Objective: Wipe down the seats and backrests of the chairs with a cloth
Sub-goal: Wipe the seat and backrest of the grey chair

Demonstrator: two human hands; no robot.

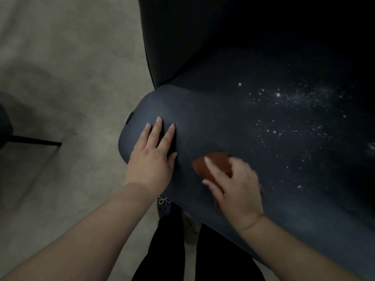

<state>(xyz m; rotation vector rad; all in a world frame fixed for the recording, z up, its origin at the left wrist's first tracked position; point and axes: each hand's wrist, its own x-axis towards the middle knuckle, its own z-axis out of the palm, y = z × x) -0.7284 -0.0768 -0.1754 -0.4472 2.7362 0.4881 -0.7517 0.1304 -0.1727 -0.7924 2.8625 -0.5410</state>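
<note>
A dark blue-grey chair seat [233, 122] fills the middle and right of the head view, with its dark backrest [203, 37] rising behind it. White crumbs or dust [288, 110] speckle the seat's right half. My left hand [154, 153] lies flat on the seat's left front corner, fingers straight and spread. My right hand [233, 185] presses a small reddish-brown cloth [215, 165] onto the seat near the front edge, with the fingers laid over it and the thumb at its side. The right hand and cloth are blurred.
Pale concrete floor [71, 78] spreads to the left. A black leg [36, 140] of another chair juts in at the left edge. My dark trouser legs [168, 250] stand against the seat's front edge. A small light tag [128, 117] sits on the seat's left rim.
</note>
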